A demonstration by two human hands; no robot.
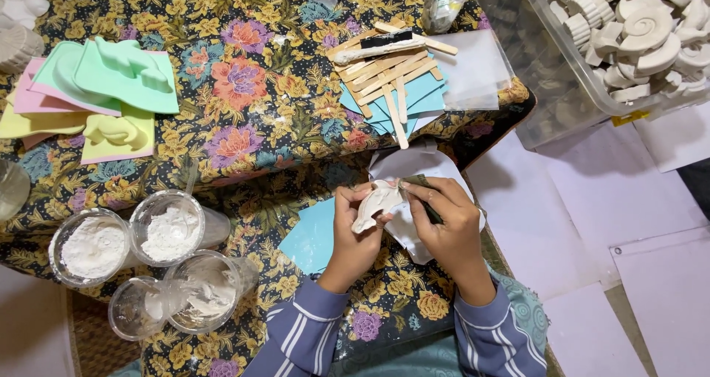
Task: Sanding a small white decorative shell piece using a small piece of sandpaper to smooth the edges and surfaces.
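Left hand (353, 233) is closed around a small white plaster figure (376, 204), held above the lap at the near edge of the floral-covered tabletop (244, 89). Right hand (446, 225) is pinched on a dark green scrap (423, 188) pressed against the figure's top. White paper (421, 162) is seen beneath both. Cups of white powder (171, 233) are noted well to the left.

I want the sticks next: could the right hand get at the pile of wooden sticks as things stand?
Probably not at once: the right hand grips a dark sanding pad against the white cast. The wooden sticks lie uncovered straight ahead, nothing between.
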